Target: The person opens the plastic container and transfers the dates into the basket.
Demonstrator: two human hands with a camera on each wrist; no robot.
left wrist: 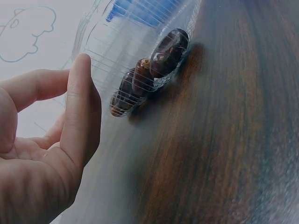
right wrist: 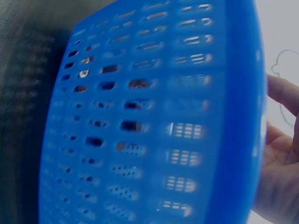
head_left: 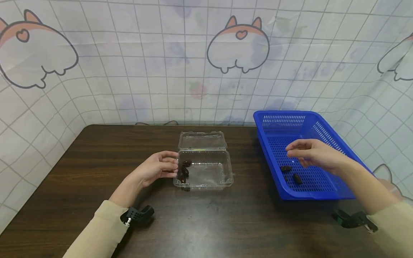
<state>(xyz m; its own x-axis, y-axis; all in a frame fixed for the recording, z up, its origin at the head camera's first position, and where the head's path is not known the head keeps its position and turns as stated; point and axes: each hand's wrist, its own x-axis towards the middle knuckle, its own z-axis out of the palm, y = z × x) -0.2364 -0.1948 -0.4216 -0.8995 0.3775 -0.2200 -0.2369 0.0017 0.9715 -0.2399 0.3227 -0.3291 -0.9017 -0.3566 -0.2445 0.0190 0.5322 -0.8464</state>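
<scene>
While both beige sleeves (head_left: 100, 229) reach in from the near side of the dark wood table (head_left: 206, 229), one on the left and one on the right, each wrist has a black gadget (head_left: 138, 215) strapped to it.

Going back a bit, there's a blue plastic basket (head_left: 284, 191) sitting toward the far right corner of the table. At least two dark brown dates (head_left: 297, 178) are lying on its floor, near its left wall and closer to its near edge. The right hand (head_left: 309, 154) hangs over the basket, fingers loosely bent, nothing visible in them, thumb and index a little apart. Can't tell more from the right wrist view, since the basket wall covers most of the hand and it's blurry.

Around the middle of the table, nearer the far edge, is a clear clamshell box (head_left: 206, 184). Left hand (head_left: 156, 168) is right up against its left wall, fingers slightly spread and not wrapped around anything; it looks like the tips touch the plastic. Inside, at least three glossy dates (left wrist: 170, 52) line up along that same left wall. Its lid (head_left: 202, 140) is flipped open toward the table's far edge.

Behind all that, just past the far edge, hangs a white grid-print sheet (head_left: 155, 96) with cartoon animal backsides on it, lol.
</scene>
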